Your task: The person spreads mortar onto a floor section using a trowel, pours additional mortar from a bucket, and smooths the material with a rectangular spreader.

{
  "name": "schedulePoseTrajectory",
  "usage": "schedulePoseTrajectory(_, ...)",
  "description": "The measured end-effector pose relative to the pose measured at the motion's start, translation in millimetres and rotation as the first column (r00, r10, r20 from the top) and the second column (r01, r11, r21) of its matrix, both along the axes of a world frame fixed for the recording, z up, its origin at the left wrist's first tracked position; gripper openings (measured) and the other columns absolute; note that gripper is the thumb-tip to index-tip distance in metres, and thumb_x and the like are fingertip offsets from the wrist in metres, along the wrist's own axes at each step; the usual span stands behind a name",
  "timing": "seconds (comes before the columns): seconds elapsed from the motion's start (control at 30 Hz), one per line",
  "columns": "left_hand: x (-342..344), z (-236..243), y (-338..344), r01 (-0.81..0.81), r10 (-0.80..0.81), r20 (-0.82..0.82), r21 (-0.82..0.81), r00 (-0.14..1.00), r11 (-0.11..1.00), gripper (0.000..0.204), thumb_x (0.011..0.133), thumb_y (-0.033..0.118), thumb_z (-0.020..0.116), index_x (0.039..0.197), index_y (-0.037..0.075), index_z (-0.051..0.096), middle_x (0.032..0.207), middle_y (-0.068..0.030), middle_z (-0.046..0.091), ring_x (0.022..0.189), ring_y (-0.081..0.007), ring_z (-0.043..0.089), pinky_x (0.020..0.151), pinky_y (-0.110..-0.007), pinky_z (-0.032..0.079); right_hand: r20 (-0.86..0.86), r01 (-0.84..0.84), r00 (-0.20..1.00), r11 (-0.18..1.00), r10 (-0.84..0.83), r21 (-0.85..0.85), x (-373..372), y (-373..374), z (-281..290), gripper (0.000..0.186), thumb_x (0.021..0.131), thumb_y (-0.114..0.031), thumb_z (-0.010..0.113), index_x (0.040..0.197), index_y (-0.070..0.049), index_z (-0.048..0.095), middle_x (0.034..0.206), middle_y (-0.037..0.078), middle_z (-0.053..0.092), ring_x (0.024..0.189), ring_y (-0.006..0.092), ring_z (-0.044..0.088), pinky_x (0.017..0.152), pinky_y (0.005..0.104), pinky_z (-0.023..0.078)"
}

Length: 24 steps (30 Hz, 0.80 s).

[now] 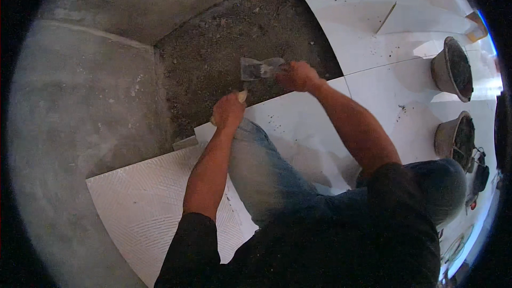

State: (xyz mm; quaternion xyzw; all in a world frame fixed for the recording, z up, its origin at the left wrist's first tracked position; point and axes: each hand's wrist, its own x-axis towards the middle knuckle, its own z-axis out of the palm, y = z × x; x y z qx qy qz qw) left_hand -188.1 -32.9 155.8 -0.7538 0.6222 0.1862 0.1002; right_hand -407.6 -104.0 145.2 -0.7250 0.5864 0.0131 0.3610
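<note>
My left hand point(228, 111) grips a tool by its pale wooden handle point(242, 97); the tool's thin metal end rises toward the blade above it. My right hand point(298, 77) is closed on a wide, flat metal trowel point(255, 69), its blade over the rough, dark screed patch point(213, 42). Whether the two tools touch is hard to tell. A white tile point(282, 117) borders the patch below my hands, partly under my jeans-clad leg. At the lower left lies a tile with combed grooves point(133, 202).
Large white tiles point(362, 32) cover the right side, with a thin stick point(386, 17) on them. Two buckets point(442, 74) of dark mix stand there, near a small yellowish container point(477, 26) and some black tools point(480, 176). Bare concrete point(74, 106) borders the left and top.
</note>
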Motion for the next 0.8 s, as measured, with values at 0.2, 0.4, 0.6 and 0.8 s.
schedulePoseTrajectory(0.2,17.1,-6.8,1.0,-0.038,0.036,-0.035,-0.075,0.999,0.996,0.036,0.076,0.026,0.066,0.107,0.008,0.058,0.097,-0.0164,0.062,0.092,-0.0325,0.06,0.079,-0.044,0.048,0.0,-0.021,1.0,0.992,0.022,-0.124,-37.6,-22.4,-23.4,0.032,0.088,-0.034,0.05,0.105,-0.009,0.061,0.087,0.019,0.064,0.084,0.0329,0.063,0.074,0.042,0.051)
schedulePoseTrajectory(0.4,15.9,-5.6,1.1,-0.116,0.109,-0.073,-0.106,0.991,0.988,0.035,0.076,0.024,0.064,0.106,0.007,0.058,0.095,-0.0177,0.062,0.091,-0.0336,0.06,0.077,-0.045,0.048,-0.061,0.182,0.98,0.975,-0.191,-0.128,-55.0,-12.8,-27.0,0.03,0.086,-0.031,0.05,0.103,-0.007,0.059,0.092,0.02,0.063,0.087,0.036,0.061,0.078,0.0452,0.049)
schedulePoseTrajectory(0.6,10.2,-12.6,1.3,-0.075,0.07,-0.043,-0.152,0.997,0.986,0.035,0.076,0.023,0.063,0.108,0.009,0.057,0.095,-0.0188,0.062,0.091,-0.0349,0.06,0.077,-0.046,0.048,-0.013,0.215,0.975,0.952,-0.223,-0.22,-30.6,0.3,0.8,0.033,0.083,-0.034,0.055,0.098,-0.005,0.06,0.09,0.023,0.063,0.087,0.0358,0.062,0.075,0.0465,0.05)
schedulePoseTrajectory(0.8,10.5,-16.3,1.3,-0.059,0.058,-0.012,-0.126,0.998,0.99,0.038,0.075,0.024,0.064,0.109,0.007,0.057,0.099,-0.0181,0.062,0.094,-0.0347,0.059,0.08,-0.044,0.048,0.011,0.063,0.998,0.981,-0.062,-0.185,-9.9,12.1,13.9,0.037,0.086,-0.035,0.051,0.106,-0.005,0.055,0.085,0.022,0.063,0.081,0.0391,0.061,0.072,0.0475,0.051)
